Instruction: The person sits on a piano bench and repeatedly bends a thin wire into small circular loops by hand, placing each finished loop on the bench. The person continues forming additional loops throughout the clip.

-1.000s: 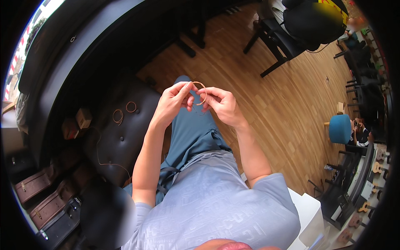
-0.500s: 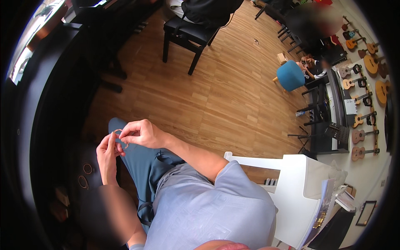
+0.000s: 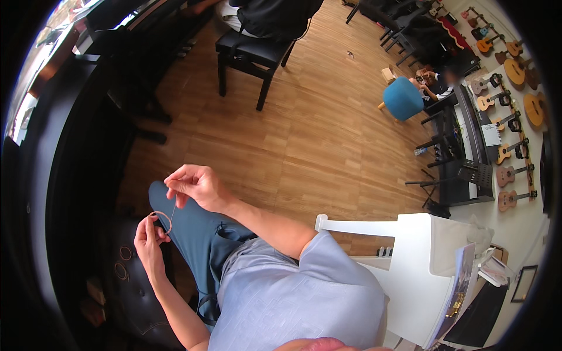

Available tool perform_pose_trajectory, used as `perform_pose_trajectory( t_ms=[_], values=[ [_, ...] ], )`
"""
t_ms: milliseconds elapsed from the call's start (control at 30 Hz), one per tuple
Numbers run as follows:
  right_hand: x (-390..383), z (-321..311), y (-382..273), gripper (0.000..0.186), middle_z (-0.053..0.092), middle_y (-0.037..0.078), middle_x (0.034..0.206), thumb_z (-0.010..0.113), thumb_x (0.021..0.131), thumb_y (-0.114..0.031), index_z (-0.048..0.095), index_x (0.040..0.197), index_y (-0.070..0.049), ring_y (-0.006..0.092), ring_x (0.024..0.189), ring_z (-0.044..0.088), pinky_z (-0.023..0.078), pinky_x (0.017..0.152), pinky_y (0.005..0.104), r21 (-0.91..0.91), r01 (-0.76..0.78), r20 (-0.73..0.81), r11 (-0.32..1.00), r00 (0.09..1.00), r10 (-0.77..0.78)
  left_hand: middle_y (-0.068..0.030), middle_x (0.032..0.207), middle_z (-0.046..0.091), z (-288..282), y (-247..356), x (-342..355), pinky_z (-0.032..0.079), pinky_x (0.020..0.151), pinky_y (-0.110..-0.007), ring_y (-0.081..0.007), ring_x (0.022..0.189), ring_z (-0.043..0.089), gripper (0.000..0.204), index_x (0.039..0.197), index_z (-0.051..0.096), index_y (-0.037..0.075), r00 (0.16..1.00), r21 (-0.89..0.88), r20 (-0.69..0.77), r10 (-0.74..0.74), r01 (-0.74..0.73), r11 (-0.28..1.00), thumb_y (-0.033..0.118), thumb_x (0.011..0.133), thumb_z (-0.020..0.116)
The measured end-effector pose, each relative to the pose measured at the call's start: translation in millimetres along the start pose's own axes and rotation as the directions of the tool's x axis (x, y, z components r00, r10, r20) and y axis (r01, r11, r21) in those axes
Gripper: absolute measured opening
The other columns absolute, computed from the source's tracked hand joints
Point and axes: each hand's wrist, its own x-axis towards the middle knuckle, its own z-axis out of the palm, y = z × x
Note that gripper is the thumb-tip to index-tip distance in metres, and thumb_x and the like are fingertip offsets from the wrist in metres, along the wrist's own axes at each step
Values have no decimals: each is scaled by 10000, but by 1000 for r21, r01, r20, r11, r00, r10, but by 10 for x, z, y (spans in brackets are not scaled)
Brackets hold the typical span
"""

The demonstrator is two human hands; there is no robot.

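A thin copper-coloured coiled string [image 3: 170, 222] hangs in a loop above my knee. My left hand [image 3: 150, 241] is closed on the loop, pinching its lower side between thumb and fingers. Higher up and to the right, my right hand [image 3: 196, 186] pinches the string's free strand, which stretches taut between the two hands. Beside my left forearm, two more coils lie on a black padded seat [image 3: 142, 301]: a smaller string coil [image 3: 126, 253] and, just below it, another string coil [image 3: 121, 271].
A black upright piano [image 3: 61, 134] stands along the left. Ahead, a person sits on a black bench [image 3: 257, 50]. A blue stool [image 3: 403, 98] and another seated person are at the far right, near wall-hung ukuleles [image 3: 508, 174]. White furniture [image 3: 413, 257] stands beside me.
My hands have drawn apart; the right one rose, pulling a strand out from the coil. The loop now shows wider in my left hand. The whole view has shifted slightly.
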Motion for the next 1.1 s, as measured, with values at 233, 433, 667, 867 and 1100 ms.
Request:
perform_pose_trajectory(
  t_ms=[233,433,667,867,1100],
  values=[
    [-40,-143,51,226,694,85,826,631,1005,-163,678,1088,42,123,692,672,576,607,273,-120,-303,17,945,951,307,-18,739,582,-209,49,-87,491,638,-225,-79,658,566,239,1120,662,0,925,163,121,359,-376,912,189,1068,525],
    [-106,120,-37,169,724,92,932,645,959,-106,749,1075,-43,152,691,678,570,642,294,-530,-47,235,847,951,200,-41,779,638,-168,293,-220,474,692,-235,-101,712,597,143,1056,683,-36,862,328,265,433,-502,800,25,1016,561],
    [-103,336,-106,235,733,177,967,682,893,-64,730,1115,-4,274,881,705,549,773,348,-521,171,437,837,895,89,-39,717,626,-111,444,-294,448,582,-230,-84,614,564,134,1034,694,-40,910,377,209,357,-412,829,29,1005,582],
    [-174,416,-104,373,729,171,973,641,894,-25,637,1258,56,219,887,706,561,766,329,-372,26,428,928,892,147,-19,683,616,-141,374,-260,436,501,-220,-53,555,535,176,1037,707,-24,954,315,147,260,-294,902,109,1020,593],
    [-150,573,-8,179,729,158,842,691,901,-53,746,1050,31,217,711,707,556,663,315,-408,74,355,910,931,84,-11,677,611,-249,248,-299,493,503,-216,-52,554,535,222,1062,701,-28,985,182,84,151,-164,969,162,1034,589]
  ],
)
